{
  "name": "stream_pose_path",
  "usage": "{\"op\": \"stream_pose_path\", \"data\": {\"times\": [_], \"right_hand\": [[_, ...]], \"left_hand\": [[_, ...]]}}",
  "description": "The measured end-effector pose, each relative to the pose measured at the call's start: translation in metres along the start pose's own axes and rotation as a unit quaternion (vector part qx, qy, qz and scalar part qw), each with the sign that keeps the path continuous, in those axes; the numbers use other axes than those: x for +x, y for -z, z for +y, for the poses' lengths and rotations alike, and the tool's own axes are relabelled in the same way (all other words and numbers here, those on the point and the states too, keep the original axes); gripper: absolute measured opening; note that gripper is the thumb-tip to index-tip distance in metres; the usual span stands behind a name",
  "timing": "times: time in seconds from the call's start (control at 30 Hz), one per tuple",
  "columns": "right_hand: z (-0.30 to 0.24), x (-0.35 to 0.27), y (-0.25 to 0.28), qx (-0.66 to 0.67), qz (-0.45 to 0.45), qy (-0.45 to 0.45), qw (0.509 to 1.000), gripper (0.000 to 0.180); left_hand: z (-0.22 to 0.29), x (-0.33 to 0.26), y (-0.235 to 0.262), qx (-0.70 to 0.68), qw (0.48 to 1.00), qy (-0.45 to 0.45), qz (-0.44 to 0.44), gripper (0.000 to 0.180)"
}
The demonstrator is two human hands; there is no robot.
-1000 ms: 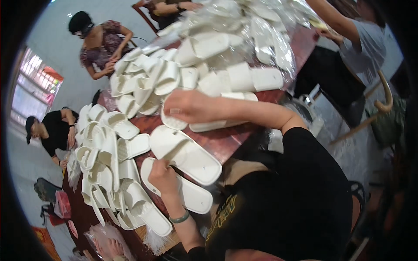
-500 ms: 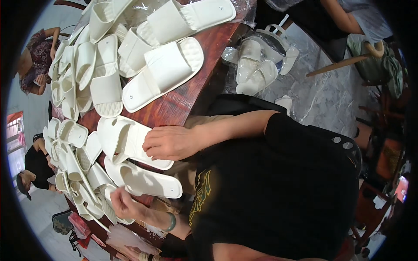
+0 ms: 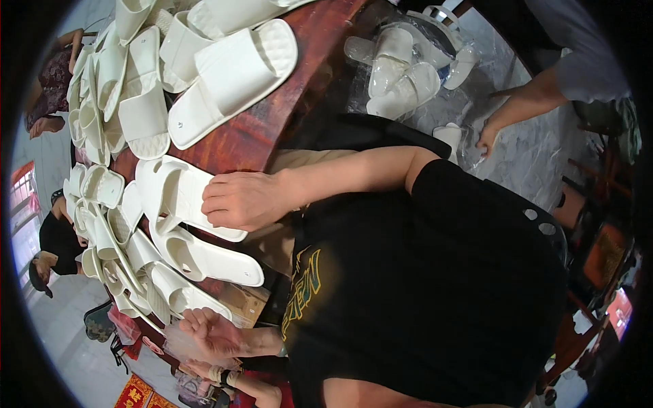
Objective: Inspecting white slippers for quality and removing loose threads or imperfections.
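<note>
My right hand (image 3: 239, 199) rests on the heel end of a white open-toed slipper (image 3: 180, 194), its fingers curled over the sole and its thumb out of sight. Below it lies another white slipper (image 3: 218, 262), its heel end toward my body. My left hand (image 3: 209, 333), at the lower left, has its fingers bent in toward the palm; anything tiny in them cannot be made out. Close to that hand are a white slipper (image 3: 194, 292) and some clear plastic film (image 3: 178, 347).
Piled white slippers (image 3: 109, 187) cover much of the dark red wooden table (image 3: 248, 139). Wrapped slippers (image 3: 405, 85) lie off the table's edge at top right. A co-worker's hand (image 3: 488, 136) reaches in there. Other people sit at far left. A cardboard box (image 3: 248, 302) stands near my lap.
My left hand has come down away from the slipper pile, toward the plastic film. My right hand stays on its slipper. A co-worker's arm has reached down at upper right. The whole view has shifted.
</note>
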State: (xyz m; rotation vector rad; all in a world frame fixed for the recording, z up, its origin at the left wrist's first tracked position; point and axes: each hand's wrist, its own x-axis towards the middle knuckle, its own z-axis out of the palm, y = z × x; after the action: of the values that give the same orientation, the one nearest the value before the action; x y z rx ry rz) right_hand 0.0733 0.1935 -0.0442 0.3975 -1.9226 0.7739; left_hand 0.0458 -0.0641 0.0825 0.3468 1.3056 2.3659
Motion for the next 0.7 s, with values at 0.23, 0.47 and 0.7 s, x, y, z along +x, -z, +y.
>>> {"op": "stream_pose_path", "data": {"times": [0.23,0.47,0.7], "right_hand": [[-0.001,-0.004,0.004,0.008,-0.009,-0.003,1.000,0.011],[0.002,-0.004,-0.004,-0.005,0.041,0.018,0.999,0.014],[0.003,-0.005,-0.005,-0.044,0.021,0.031,0.998,0.015]], "left_hand": [[-0.014,-0.012,-0.025,-0.030,0.999,0.033,-0.030,0.019],[-0.027,-0.033,-0.032,-0.024,0.999,0.026,-0.028,0.027],[-0.029,-0.045,-0.034,-0.057,0.993,0.049,-0.096,0.026]]}}
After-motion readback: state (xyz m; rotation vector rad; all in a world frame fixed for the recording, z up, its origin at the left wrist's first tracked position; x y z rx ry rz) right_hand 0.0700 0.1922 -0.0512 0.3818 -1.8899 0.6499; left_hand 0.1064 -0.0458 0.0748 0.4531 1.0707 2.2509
